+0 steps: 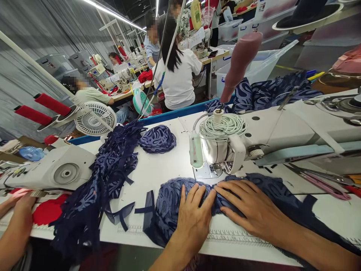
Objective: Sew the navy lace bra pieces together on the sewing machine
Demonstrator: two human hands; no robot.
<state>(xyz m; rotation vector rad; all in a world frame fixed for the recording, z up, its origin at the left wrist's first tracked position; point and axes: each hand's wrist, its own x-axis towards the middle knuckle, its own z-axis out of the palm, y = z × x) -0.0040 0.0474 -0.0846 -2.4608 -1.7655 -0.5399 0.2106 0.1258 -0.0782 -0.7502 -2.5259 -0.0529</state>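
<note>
A navy lace bra with rounded, patterned cups and dark mesh sides lies across the front of the white sewing table. My left hand rests flat on the left cup, fingers spread. Over the inner part of the other cup lies my right hand, its fingers stretched towards the middle. The fingertips of both hands almost meet at the join between the cups. Just beyond them stands the sewing machine, its lit needle area close to the fabric's upper edge. Part of the fabric is hidden under my hands.
A tangled pile of navy lace pieces hangs over the front edge at left, beside stacked cups. Scissors lie at right. A co-worker's hands are at red fabric by the neighbouring machine.
</note>
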